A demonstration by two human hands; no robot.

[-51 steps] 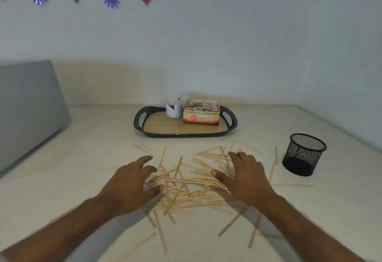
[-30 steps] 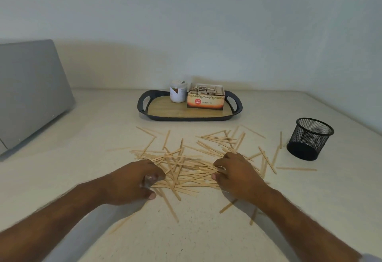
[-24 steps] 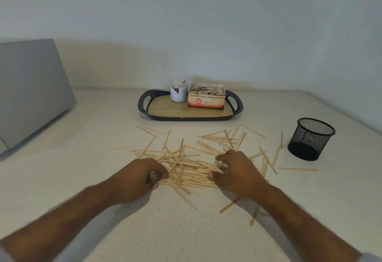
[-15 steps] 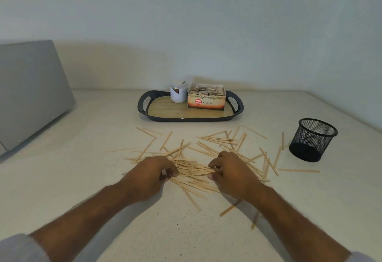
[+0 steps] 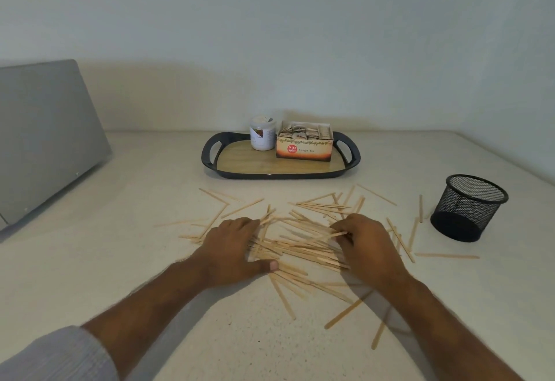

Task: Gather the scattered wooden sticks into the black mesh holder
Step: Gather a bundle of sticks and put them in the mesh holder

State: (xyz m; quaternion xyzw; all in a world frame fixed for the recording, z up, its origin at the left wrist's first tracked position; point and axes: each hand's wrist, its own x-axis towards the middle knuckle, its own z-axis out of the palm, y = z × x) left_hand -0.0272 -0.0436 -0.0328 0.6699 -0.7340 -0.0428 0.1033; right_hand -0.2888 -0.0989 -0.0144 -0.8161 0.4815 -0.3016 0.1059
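A person's left hand and right hand press in from either side of a heap of wooden sticks on a pale countertop, the right hand's fingers curled round several sticks, the left laid against the heap with its thumb out along the counter. More sticks lie strewn around the heap, some near the black mesh holder standing upright at the right. Behind sits a black-rimmed tray carrying 1 white jar and 1 tea box.
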